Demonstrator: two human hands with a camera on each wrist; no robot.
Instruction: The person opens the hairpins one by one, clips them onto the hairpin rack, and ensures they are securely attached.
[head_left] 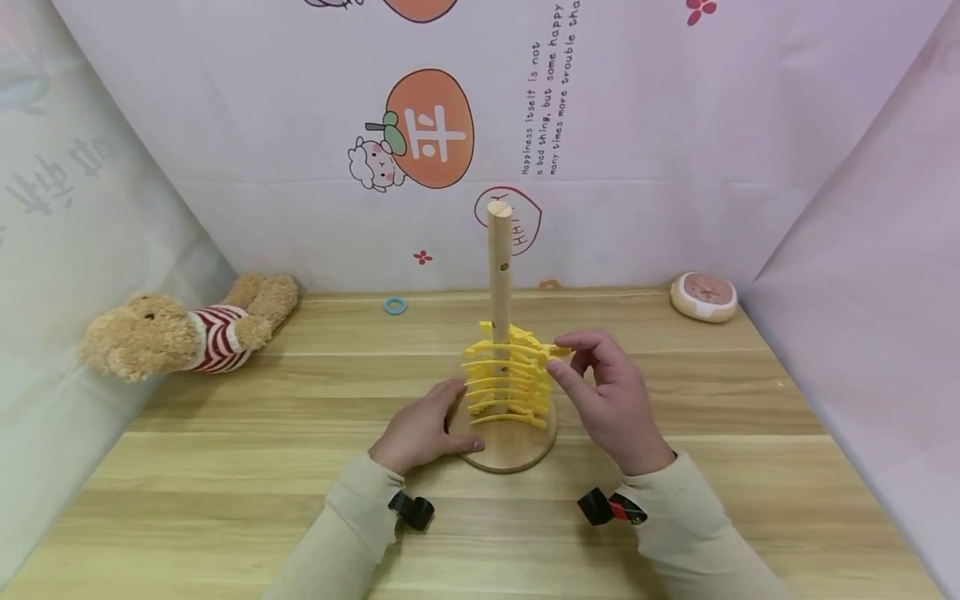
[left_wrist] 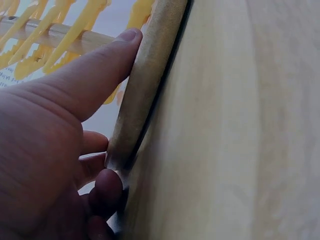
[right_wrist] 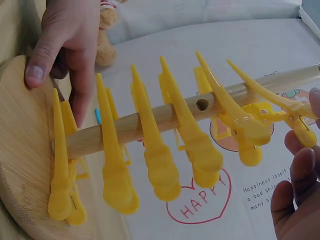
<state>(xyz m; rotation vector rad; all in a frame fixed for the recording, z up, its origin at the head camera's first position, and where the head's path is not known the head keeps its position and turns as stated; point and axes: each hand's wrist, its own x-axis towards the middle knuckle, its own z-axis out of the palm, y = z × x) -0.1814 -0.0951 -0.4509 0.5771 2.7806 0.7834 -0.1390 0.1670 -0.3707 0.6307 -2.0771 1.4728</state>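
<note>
A wooden stand has a round base (head_left: 506, 457) and an upright post (head_left: 500, 283). Several yellow plastic clips (right_wrist: 165, 172) are stacked along the post's lower part, their jaws across it. My left hand (head_left: 423, 429) grips the base's left edge; in the left wrist view the thumb (left_wrist: 107, 62) lies on top and the other fingers are at the rim. With thumb and fingers, my right hand (head_left: 611, 400) pinches the handle end of the uppermost yellow clip (right_wrist: 297, 112), whose long arm lies across the post. The post's top part is bare, with a small hole in it.
A teddy bear (head_left: 217, 337) in a striped top lies at the table's back left. A blue ring (head_left: 395, 306) sits near the back edge, and a round white-and-pink case (head_left: 705, 297) is at the back right. Printed cloth walls (head_left: 615, 225) surround the wooden table (head_left: 247, 467).
</note>
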